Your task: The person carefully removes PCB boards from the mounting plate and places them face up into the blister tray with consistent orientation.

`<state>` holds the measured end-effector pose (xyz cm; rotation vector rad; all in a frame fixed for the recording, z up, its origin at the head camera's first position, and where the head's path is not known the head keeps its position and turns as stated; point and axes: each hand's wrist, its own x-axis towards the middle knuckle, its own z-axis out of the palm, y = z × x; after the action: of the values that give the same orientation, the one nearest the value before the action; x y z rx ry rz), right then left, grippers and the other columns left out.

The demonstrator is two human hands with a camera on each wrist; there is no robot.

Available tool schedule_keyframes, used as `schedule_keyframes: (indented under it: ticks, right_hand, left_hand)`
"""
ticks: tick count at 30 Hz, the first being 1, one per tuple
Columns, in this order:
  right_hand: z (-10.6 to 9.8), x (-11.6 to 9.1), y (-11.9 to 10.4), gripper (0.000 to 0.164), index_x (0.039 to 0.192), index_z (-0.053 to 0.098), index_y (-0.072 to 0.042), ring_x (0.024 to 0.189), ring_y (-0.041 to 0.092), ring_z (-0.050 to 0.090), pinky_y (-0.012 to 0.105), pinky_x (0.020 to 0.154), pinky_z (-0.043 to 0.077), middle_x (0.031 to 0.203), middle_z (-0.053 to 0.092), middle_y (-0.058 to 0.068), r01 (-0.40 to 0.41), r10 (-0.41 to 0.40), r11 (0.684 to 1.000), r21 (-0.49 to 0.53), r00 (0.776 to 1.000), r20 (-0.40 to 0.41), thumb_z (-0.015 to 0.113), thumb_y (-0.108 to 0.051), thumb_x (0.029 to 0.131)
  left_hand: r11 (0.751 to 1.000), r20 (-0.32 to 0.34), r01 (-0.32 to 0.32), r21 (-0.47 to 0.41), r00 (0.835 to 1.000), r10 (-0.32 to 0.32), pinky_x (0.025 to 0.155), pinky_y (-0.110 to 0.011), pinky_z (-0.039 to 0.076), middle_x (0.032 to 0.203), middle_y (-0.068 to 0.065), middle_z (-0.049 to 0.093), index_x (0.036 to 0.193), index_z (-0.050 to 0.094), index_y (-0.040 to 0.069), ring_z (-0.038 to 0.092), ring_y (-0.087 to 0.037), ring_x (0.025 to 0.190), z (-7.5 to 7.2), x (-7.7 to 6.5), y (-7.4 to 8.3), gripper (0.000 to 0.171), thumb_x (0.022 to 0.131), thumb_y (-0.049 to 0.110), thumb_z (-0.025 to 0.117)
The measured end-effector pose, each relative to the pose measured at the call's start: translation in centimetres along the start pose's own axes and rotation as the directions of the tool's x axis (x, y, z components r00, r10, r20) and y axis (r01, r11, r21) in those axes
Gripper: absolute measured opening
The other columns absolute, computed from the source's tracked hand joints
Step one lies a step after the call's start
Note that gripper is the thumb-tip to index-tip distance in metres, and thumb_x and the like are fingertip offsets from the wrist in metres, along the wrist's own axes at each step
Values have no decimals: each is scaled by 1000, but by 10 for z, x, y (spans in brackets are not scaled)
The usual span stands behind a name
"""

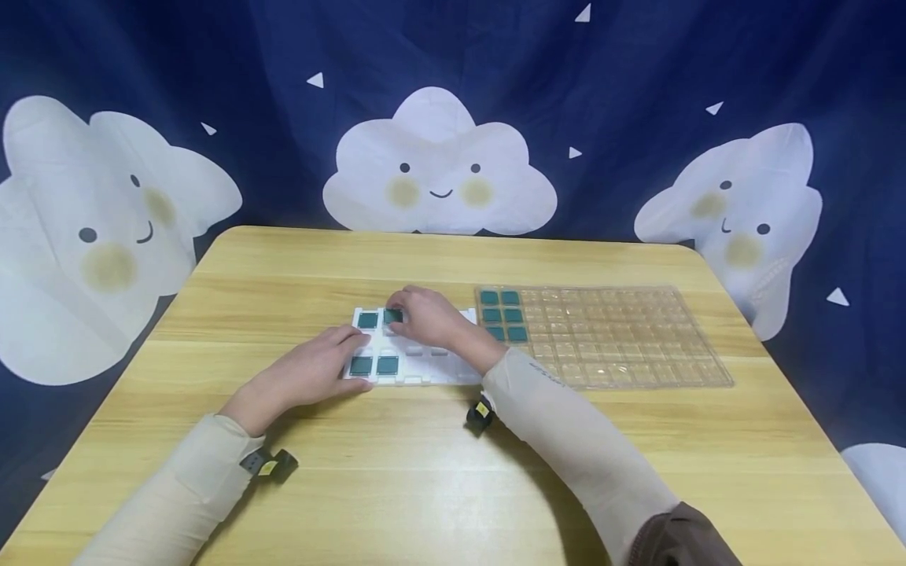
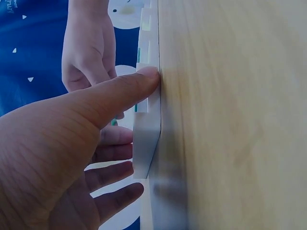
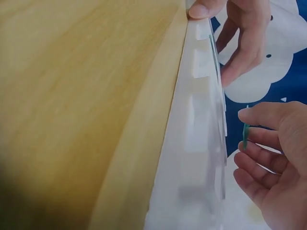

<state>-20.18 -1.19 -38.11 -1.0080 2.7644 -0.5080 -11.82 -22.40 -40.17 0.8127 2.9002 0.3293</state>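
Note:
A white tray (image 1: 413,369) with square slots lies at mid-table, green square chips (image 1: 387,365) in its left part. My left hand (image 1: 311,369) holds the tray's left end; in the left wrist view its thumb (image 2: 122,88) presses on the front edge and the fingers spread around the end. My right hand (image 1: 432,318) reaches over the tray's back row. Between thumb and fingertips it pinches a thin green square chip (image 3: 245,136), seen edge-on and raised above the tray in the right wrist view. The right hand hides part of the tray in the head view.
Right beside the white tray lies a clear plastic tray (image 1: 623,338) with many small pockets; several green chips (image 1: 513,315) fill its left columns. The wooden table (image 1: 418,472) ends at a dark blue curtain (image 1: 453,47) with cloud prints.

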Motion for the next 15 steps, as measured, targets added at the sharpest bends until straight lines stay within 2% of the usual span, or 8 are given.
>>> schedule_keyframes:
  ticks: [8, 15]
  right_hand:
    - [-2, -8, 6, 41, 129, 61, -12, 113, 17, 57, 31, 99, 47, 123, 61, 2, 38, -37, 999, 22, 999, -20, 68, -29, 93]
    - [-4, -16, 9, 40, 128, 61, -13, 113, 17, 57, 32, 99, 47, 123, 62, 2, 18, -17, 999, 34, 999, -30, 68, -29, 93]
  left_hand:
    - [1000, 9, 13, -6, 1000, -13, 110, -51, 37, 143, -20, 44, 142, 46, -2, 43, -36, 131, 1, 0, 0, 80, 87, 51, 69]
    - [1000, 3, 12, -11, 1000, -12, 110, -51, 37, 143, -20, 44, 142, 46, -2, 43, -36, 130, 1, 0, -1, 80, 87, 51, 69]
